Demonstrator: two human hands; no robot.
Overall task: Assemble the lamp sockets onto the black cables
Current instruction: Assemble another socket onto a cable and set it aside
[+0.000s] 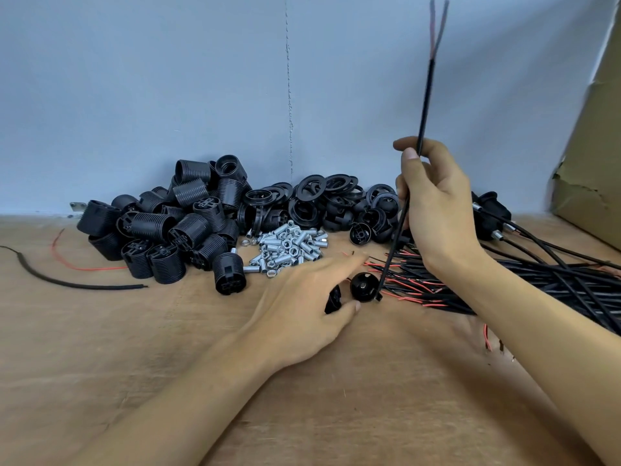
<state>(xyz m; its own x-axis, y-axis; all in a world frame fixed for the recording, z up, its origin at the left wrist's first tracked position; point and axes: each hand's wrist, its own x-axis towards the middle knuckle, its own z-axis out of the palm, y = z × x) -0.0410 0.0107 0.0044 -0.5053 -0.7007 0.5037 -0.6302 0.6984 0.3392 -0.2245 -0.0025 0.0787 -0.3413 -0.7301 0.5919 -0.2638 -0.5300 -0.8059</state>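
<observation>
My right hand (433, 200) grips a black cable (424, 102) and holds it upright; its two bare wire ends fork at the top, and its lower end hangs down to a round black socket cap (363, 286) on the table. My left hand (302, 304) lies low on the table beside that cap, with a small black socket part (332, 299) held between thumb and fingers. A pile of ribbed black socket bodies (174, 227) is at the back left.
Black rings and caps (336, 200) are heaped at the back middle, with silver threaded tubes and nuts (289, 247) in front. A bundle of black cables with red wire ends (537, 280) lies at the right. Cardboard (591, 163) leans at the right edge; a loose cable (67, 280) lies left.
</observation>
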